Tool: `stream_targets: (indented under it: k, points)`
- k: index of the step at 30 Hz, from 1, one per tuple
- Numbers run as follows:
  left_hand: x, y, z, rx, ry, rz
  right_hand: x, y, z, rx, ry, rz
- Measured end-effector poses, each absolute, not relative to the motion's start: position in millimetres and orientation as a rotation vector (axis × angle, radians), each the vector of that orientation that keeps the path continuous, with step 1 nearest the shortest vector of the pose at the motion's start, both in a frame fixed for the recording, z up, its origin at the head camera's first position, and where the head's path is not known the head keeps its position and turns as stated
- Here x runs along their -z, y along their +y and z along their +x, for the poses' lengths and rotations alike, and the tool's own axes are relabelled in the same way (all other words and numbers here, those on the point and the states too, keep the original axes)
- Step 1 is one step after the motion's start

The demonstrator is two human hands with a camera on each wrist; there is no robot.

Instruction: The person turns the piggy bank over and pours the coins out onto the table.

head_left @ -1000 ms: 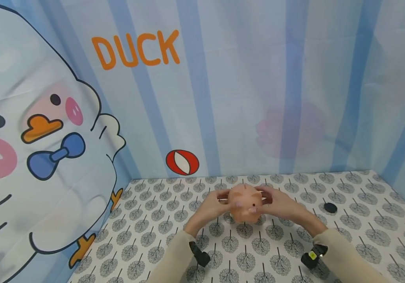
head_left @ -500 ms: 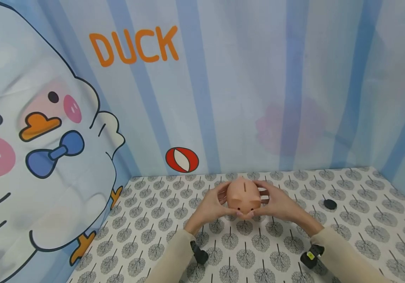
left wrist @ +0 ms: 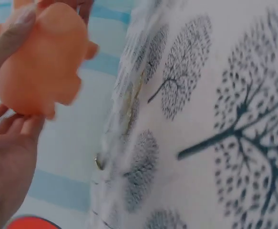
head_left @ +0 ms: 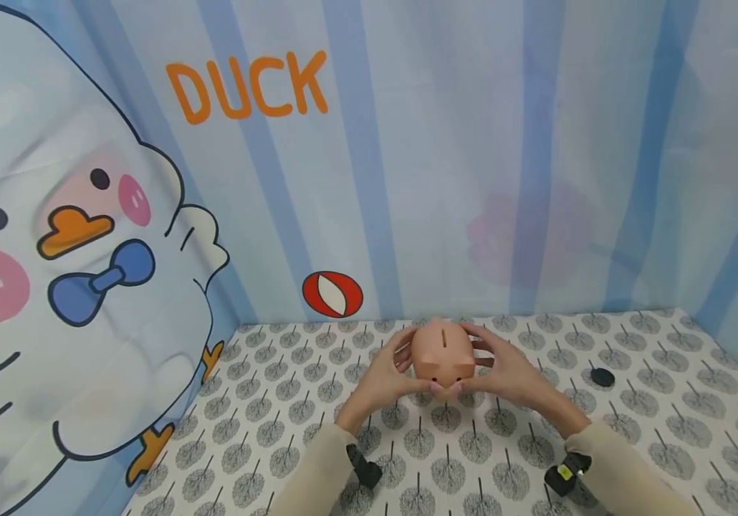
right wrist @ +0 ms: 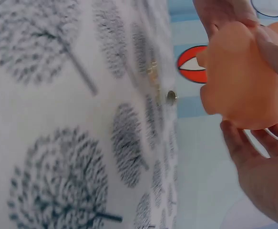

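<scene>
Between both hands, raised off the cloth, is an orange-pink piggy bank (head_left: 444, 355). Its coin slot faces up and its snout points toward me. My left hand (head_left: 387, 369) grips one side, with the thumb at the snout and the other fingers behind. The right hand (head_left: 504, 365) mirrors it on the opposite side, its thumb also by the snout. In the left wrist view the piggy bank (left wrist: 48, 62) shows its stubby feet hanging above the cloth. The right wrist view has the piggy bank (right wrist: 248, 76) partly covered by fingers.
A flat black disc (head_left: 602, 378) lies on the tree-patterned cloth (head_left: 446, 476) to the right. Small shiny gold bits (right wrist: 153, 78) and a coin-like round piece (right wrist: 171, 98) lie on the cloth. A blue striped curtain (head_left: 433, 179) hangs behind.
The piggy bank has been tipped from face-on to slot-up, snout lower, mostly in the first half second. Both thumbs have come to its snout. Since then it has hardly moved.
</scene>
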State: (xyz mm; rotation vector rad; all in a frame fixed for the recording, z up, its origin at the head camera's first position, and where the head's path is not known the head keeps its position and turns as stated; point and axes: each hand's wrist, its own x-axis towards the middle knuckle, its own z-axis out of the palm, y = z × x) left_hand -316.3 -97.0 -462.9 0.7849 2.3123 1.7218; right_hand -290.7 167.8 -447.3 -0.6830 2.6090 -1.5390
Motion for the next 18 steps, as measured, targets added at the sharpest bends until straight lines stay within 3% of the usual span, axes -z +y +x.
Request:
stream_targets:
  k: [18]
  points:
    - [462.7, -91.1, -312.6, -1.676, 2.344, 0.792, 453.3, 170.1, -285.8, 1.554, 2.593, -0.697]
